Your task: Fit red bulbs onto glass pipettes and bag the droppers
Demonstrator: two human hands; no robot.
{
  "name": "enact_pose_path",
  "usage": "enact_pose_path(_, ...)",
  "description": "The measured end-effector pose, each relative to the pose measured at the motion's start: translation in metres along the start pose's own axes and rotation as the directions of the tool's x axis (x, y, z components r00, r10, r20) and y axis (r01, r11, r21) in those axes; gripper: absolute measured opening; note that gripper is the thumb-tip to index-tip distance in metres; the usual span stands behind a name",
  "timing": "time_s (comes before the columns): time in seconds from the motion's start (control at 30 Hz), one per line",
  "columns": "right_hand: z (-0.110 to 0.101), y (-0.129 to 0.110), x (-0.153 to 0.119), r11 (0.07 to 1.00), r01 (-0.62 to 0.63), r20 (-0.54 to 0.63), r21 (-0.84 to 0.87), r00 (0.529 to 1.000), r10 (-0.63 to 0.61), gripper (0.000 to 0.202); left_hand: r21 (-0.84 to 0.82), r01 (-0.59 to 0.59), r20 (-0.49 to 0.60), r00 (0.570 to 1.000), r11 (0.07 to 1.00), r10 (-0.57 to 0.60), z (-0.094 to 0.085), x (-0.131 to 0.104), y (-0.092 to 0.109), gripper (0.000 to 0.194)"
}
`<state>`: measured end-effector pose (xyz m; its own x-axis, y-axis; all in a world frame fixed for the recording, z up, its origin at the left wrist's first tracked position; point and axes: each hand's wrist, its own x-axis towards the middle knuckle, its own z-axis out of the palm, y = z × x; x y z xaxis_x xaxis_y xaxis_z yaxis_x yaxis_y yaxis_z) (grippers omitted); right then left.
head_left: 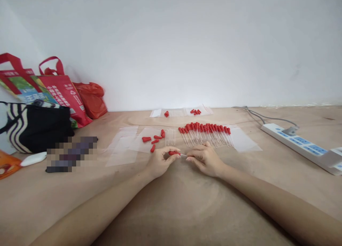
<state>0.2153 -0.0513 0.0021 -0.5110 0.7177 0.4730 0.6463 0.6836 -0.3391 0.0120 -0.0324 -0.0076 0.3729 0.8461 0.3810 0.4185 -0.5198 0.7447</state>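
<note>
My left hand (160,163) pinches a red rubber dropper bulb (174,153) between thumb and fingers. A thin clear dropper tube (183,155) runs from the bulb's open end into the closed fingertips of my right hand (205,160). Behind the right hand lies a row of droppers (197,126), red bulbs pointing to the wall and clear tubes towards me. Several loose red bulbs (146,139) and bare tubes (170,136) rest on a clear plastic sheet or bag beyond the left hand.
Farther back, more bulbs (197,112) lie on clear plastic by the wall. Clear plastic bags (123,146) flank the parts. A white power strip (296,144) with grey cable sits at right. At left stand red shopping bags (64,92), a black bag (45,126) and a pixelated item (72,155).
</note>
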Motion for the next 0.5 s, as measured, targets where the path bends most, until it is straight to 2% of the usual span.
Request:
enact_pose_path(0.13,0.0005,0.0018,-0.0017,0.996,0.037,-0.108,-0.077,0.993,-0.045,0.021,-0.045,0.003,0.041,0.999,0.999,-0.001,-0.0015,-0.0001,-0.0006,0.022)
enact_pose_path(0.23,0.0034,0.0016,-0.0031,0.986,0.074,-0.144,-0.148,0.985,-0.096,0.023,-0.068,0.013,0.039,0.999,0.998,-0.010,-0.0012,-0.0006,0.0022,0.018)
enact_pose_path(0.33,0.0051,0.0001,-0.0037,0.986,0.089,-0.106,-0.144,0.989,-0.105,0.024,-0.112,-0.017,0.039,0.999,0.994,0.021,-0.0007,-0.0005,0.0025,0.015)
enact_pose_path(0.5,0.0000,0.0005,-0.0018,0.993,0.081,0.024,-0.087,0.997,-0.079,0.025,-0.120,-0.049,0.103,0.993,0.992,0.061,-0.0019,0.0010,-0.0013,0.016)
